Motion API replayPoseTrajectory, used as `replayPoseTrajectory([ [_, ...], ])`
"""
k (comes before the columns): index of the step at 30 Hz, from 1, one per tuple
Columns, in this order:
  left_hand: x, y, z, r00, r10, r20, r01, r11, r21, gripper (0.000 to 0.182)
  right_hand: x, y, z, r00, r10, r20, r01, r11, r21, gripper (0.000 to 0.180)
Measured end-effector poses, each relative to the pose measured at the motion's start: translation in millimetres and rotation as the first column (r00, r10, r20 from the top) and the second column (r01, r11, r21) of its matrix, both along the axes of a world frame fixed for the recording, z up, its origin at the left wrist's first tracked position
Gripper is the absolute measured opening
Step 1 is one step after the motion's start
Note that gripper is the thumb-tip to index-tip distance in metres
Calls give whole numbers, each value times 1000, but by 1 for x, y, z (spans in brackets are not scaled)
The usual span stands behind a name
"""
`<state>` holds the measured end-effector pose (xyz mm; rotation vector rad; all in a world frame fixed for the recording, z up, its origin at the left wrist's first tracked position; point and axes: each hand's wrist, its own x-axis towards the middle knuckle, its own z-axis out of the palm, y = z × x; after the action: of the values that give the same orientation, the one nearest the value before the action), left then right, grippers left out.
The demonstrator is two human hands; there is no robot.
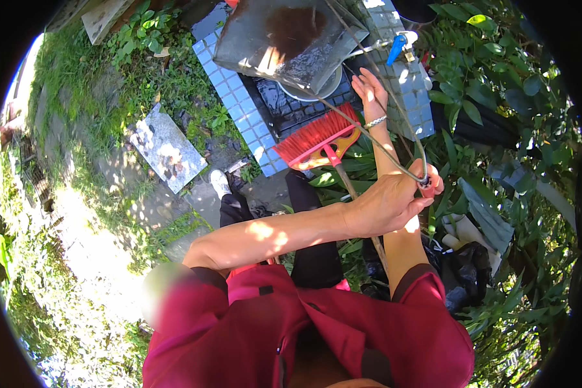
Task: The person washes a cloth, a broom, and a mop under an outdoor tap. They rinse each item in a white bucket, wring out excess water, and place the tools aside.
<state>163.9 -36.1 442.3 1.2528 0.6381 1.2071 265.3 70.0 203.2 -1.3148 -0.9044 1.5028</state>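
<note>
My left hand (407,191) crosses over my right forearm and grips the red handle (428,188) of a wire-framed mesh net (252,41). The net's two metal rods run from the handle up to its square dark mesh, which carries a brown patch. It hangs over a white basin (331,89) in a blue-tiled washing trough (233,99), hiding part of both. My right hand (370,91), with a bracelet at the wrist, reaches up beside the rods, palm partly turned up and fingers extended. Nothing shows in it.
A tap with a blue lever (396,50) stands right of the net. Below the trough leans a broom (320,138) with red bristles and a wooden handle. A stone slab (169,150) lies at left. Black plastic bags (468,271) and leafy plants (470,92) crowd the right.
</note>
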Motion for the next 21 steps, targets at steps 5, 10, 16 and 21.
replayPoseTrajectory([
  [5,3,7,-18,987,125,97,-117,989,-89,25,20,16,-28,1000,-30,7,29,999,33,35],
  [10,1,34,-21,972,200,124,-191,979,-77,32,26,36,-42,991,47,128,-57,996,72,33],
  [16,6,45,-30,974,220,47,-221,974,38,36,-3,55,-41,995,91,51,-92,995,28,33],
  [21,18,47,-34,990,137,37,-138,990,12,39,-2,69,-37,998,45,-44,-43,998,56,31],
])
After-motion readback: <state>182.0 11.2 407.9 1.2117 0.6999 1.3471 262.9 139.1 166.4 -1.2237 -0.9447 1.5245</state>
